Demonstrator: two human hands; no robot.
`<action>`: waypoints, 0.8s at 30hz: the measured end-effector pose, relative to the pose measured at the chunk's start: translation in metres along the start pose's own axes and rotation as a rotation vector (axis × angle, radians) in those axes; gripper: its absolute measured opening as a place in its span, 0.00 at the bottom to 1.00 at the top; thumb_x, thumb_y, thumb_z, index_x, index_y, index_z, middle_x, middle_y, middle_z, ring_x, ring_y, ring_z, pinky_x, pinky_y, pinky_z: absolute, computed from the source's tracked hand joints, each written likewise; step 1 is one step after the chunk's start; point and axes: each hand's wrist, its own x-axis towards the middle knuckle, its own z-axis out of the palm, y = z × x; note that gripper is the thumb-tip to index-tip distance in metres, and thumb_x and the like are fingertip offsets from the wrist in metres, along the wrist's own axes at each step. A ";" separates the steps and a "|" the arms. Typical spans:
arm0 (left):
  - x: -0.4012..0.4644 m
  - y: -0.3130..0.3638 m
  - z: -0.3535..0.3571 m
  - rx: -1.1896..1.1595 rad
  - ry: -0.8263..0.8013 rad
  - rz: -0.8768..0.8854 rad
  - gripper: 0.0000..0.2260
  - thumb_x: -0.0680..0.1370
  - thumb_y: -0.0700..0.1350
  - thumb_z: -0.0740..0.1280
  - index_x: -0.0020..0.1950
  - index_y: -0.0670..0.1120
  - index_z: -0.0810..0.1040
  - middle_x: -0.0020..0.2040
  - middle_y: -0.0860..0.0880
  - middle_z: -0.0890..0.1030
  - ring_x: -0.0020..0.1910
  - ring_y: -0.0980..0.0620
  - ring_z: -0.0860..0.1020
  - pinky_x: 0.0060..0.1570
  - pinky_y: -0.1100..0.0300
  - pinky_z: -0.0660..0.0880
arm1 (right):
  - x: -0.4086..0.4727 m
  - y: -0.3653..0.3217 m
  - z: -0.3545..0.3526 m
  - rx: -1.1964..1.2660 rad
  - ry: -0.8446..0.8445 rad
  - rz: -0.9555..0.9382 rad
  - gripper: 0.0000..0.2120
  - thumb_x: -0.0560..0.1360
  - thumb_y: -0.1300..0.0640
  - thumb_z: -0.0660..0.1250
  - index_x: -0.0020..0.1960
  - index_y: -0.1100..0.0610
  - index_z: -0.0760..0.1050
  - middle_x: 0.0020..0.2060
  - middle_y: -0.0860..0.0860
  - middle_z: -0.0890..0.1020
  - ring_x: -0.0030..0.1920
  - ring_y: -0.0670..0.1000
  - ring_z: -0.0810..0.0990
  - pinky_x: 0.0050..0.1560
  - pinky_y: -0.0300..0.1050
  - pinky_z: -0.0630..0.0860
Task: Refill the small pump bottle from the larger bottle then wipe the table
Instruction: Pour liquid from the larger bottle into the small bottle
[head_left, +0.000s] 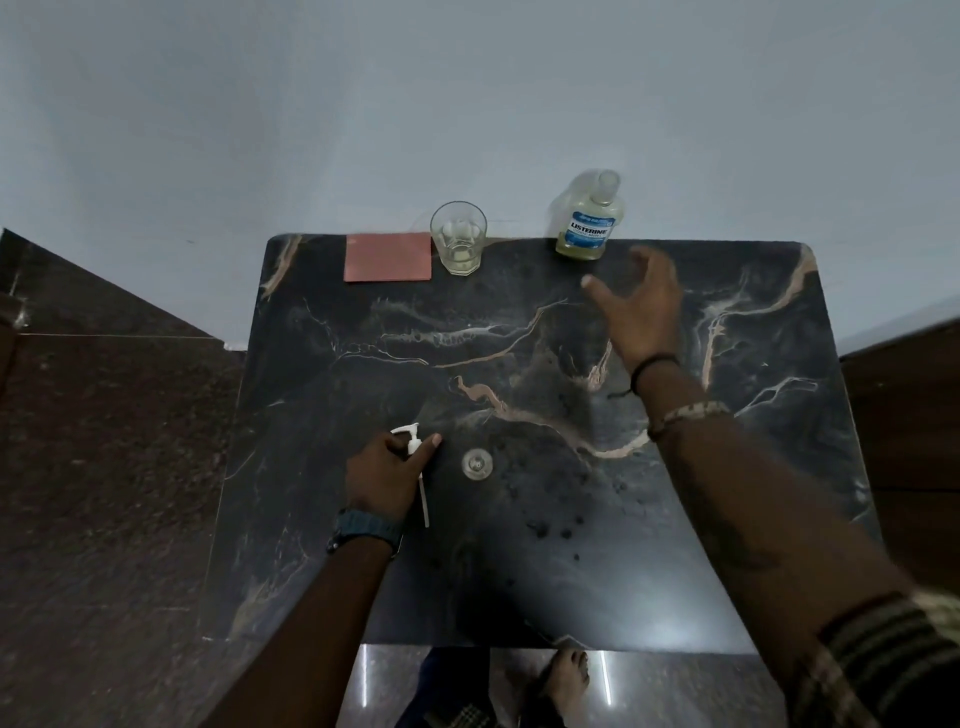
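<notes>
On the dark marble table (519, 571), my left hand (384, 480) grips a white pump head (414, 441) whose dip tube trails toward me. Just right of it stands the small clear pump bottle (478, 464), uncapped and seen from above. The larger bottle (588, 218), holding pale yellow liquid under a blue label, stands at the table's far edge. My right hand (641, 304) hovers a little in front of that bottle with fingers spread, holding nothing. A pink cloth (388, 257) lies flat at the far left.
A clear drinking glass (458, 236) with a little liquid stands between the cloth and the larger bottle. A pale wall rises right behind the table. Dark floor tiles lie on the left, and my feet show below the near edge.
</notes>
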 end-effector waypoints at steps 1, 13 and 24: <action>0.001 -0.002 -0.001 -0.005 -0.004 0.004 0.25 0.70 0.74 0.73 0.46 0.52 0.82 0.37 0.55 0.84 0.45 0.50 0.85 0.43 0.58 0.73 | 0.016 -0.002 0.003 0.005 -0.001 0.003 0.34 0.74 0.48 0.80 0.74 0.56 0.72 0.70 0.51 0.75 0.68 0.48 0.75 0.68 0.42 0.73; -0.001 -0.001 -0.019 -0.063 0.036 0.027 0.28 0.64 0.80 0.70 0.40 0.55 0.78 0.31 0.56 0.82 0.37 0.57 0.83 0.41 0.56 0.79 | 0.104 0.002 0.030 0.032 -0.158 -0.002 0.32 0.66 0.52 0.86 0.64 0.56 0.76 0.56 0.48 0.84 0.54 0.47 0.83 0.51 0.31 0.79; -0.026 0.061 -0.061 -0.173 0.230 0.278 0.15 0.76 0.66 0.74 0.47 0.55 0.78 0.38 0.59 0.82 0.36 0.63 0.81 0.36 0.67 0.74 | 0.091 0.003 0.003 0.069 -0.126 -0.057 0.22 0.70 0.52 0.84 0.50 0.51 0.71 0.53 0.50 0.84 0.51 0.49 0.82 0.57 0.51 0.84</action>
